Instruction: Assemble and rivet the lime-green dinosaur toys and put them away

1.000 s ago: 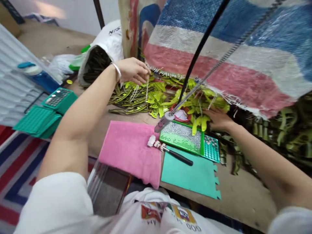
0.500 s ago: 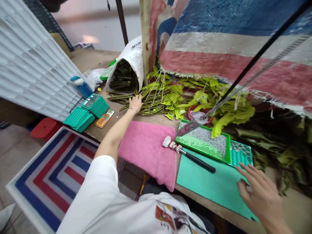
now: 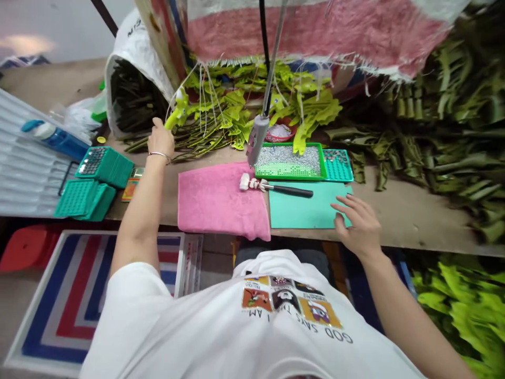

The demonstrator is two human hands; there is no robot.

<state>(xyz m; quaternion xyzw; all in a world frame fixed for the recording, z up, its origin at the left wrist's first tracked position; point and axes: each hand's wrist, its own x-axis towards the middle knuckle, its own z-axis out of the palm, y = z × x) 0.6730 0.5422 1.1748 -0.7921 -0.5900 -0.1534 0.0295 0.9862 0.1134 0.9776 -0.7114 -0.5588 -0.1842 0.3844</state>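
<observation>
My left hand (image 3: 161,141) is closed, at the left end of a heap of yellow-green, leaf-shaped cut pieces (image 3: 236,108) with long dark-green strips (image 3: 193,141). From its fingers a yellow-green piece with a white tip (image 3: 178,111) sticks up; the exact grip is partly hidden. My right hand (image 3: 358,222) is open, fingers spread, over the right edge of a teal mat (image 3: 303,210), holding nothing. A black-handled tool (image 3: 292,191) lies across the mat, its pale lumpy end on a pink cloth (image 3: 221,202).
Behind the mat stand a green tray of small silvery bits (image 3: 292,160) and a teal tray (image 3: 338,164). A grey device (image 3: 258,138) hangs from above. A white sack (image 3: 138,84) lies open at left, near stacked teal trays (image 3: 104,166). Dark-green pieces (image 3: 434,142) crowd the right.
The view has swung right and downward. My left hand has gone from lying on the dark-green strips to being closed with a yellow-green piece rising from it. My right hand remains spread near the mat.
</observation>
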